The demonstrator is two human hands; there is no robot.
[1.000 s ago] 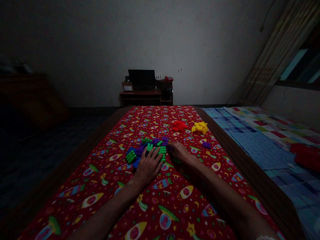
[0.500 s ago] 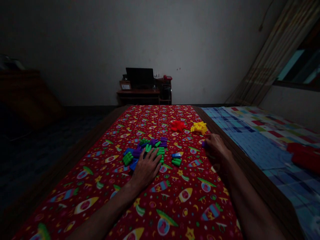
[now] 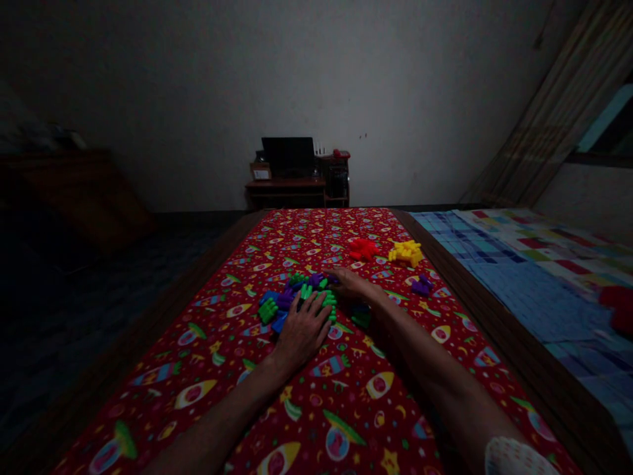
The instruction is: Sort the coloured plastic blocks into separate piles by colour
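Observation:
My left hand [image 3: 305, 326] lies palm down with fingers spread on the near side of a mixed pile of plastic toy blocks. Around its fingers are green blocks [image 3: 268, 310], purple blocks [image 3: 285, 301] and a blue block [image 3: 279, 322]. At the pile's right side, my right hand [image 3: 352, 284] has its fingers bent over a purple block [image 3: 332, 280], apparently pinching it; the fingertips are partly hidden. Beneath my right wrist, a green block [image 3: 361, 320] shows in shadow. Farther right, a small purple group [image 3: 421, 285] sits on the cloth.
A red pile [image 3: 363, 249] and a yellow pile [image 3: 405, 253] of blocks stand farther back on the red patterned cloth [image 3: 306, 231]. Beyond the table's far end is a desk with a monitor [image 3: 288, 157]. A bed with a blue checked cover [image 3: 459, 244] runs along the right.
My right hand has moved left from the table's right side to the mixed pile, leaving purple blocks there. My left hand stays on the pile. The view has shifted slightly.

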